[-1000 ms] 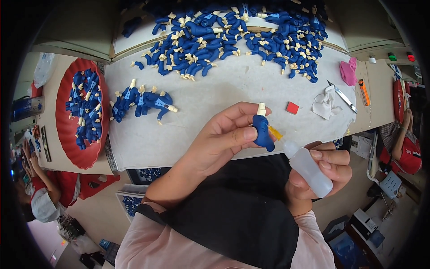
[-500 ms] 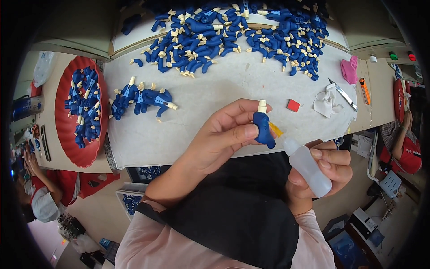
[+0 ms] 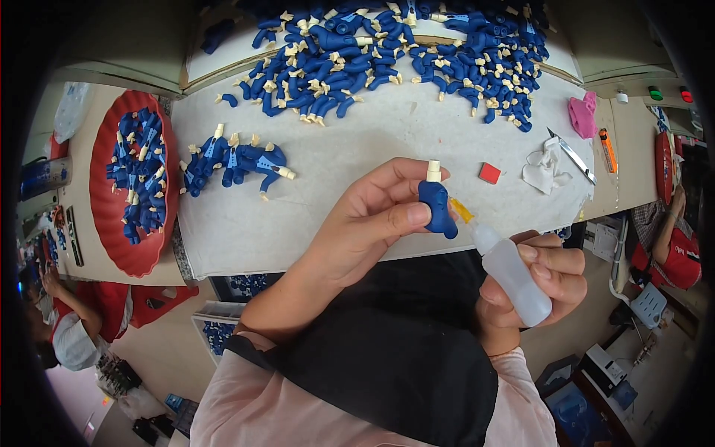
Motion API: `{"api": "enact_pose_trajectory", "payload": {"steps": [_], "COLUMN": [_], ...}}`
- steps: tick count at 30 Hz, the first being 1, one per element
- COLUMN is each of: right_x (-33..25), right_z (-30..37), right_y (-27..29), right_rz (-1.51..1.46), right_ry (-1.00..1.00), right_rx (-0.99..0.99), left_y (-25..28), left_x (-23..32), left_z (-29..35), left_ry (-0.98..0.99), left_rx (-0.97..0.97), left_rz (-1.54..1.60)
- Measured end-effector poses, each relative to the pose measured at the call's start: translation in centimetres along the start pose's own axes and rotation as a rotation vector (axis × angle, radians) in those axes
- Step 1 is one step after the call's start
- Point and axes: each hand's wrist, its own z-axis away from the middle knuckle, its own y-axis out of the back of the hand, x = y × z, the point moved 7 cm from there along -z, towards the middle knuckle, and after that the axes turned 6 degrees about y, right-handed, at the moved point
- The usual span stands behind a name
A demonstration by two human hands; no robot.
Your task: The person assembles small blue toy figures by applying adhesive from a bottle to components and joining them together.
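Note:
Between the thumb and fingers of my left hand (image 3: 380,212) is a blue figurine body (image 3: 436,208), held upright with its cream neck peg on top. My right hand (image 3: 547,276) is wrapped round a translucent white squeeze bottle (image 3: 515,279). The bottle's yellow nozzle tip (image 3: 462,210) points up and left, close beside the body's right side; whether it touches cannot be made out. To the left on the table lie a few figurine bodies with arms attached (image 3: 237,160). Loose blue arms with cream hands (image 3: 320,74) are heaped at the far side.
A red scalloped tray (image 3: 102,201) of blue figures stands at the left. On the right lie a small red block (image 3: 489,173), crumpled white tissue (image 3: 545,170), a pointed metal blade (image 3: 573,158), an orange cutter (image 3: 608,151) and a pink cloth (image 3: 582,116). Co-workers sit on both sides.
The figurine body has turned slightly in my left hand and risen a little. The nozzle tip has shifted slightly right, off the body's upper side.

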Motion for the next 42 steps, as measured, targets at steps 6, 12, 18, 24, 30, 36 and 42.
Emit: {"api": "enact_pose_trajectory", "payload": {"steps": [6, 12, 18, 24, 30, 36, 42], "right_x": [-0.4, -0.4, -0.4, -0.3, -0.4, -0.3, -0.3], "right_z": [-0.5, -0.5, -0.4, -0.2, -0.3, -0.4, -0.8], "right_y": [-0.6, -0.7, -0.7, -0.7, -0.8, -0.9, -1.3], "right_rz": [0.006, 0.005, 0.004, -0.038, -0.036, -0.025, -0.168], "right_ry": [0.003, 0.020, 0.003, -0.013, -0.013, -0.027, -0.060], "right_rx": [-0.062, -0.063, -0.092, -0.079, -0.078, -0.100, -0.215], "left_y": [0.1, 0.3, 0.5, 0.6, 0.6, 0.6, 0.7], "left_x": [0.2, 0.2, 0.2, 0.3, 0.4, 0.4, 0.4], "left_z": [0.0, -0.1, -0.1, -0.1, -0.1, -0.2, -0.2], "left_ry": [-0.011, -0.063, -0.069, -0.101, -0.110, -0.128, -0.126], "left_rx": [0.025, 0.054, 0.079, 0.089, 0.083, 0.076, 0.074], "left_rz": [-0.017, -0.016, -0.024, -0.016, -0.020, -0.001, 0.004]}}
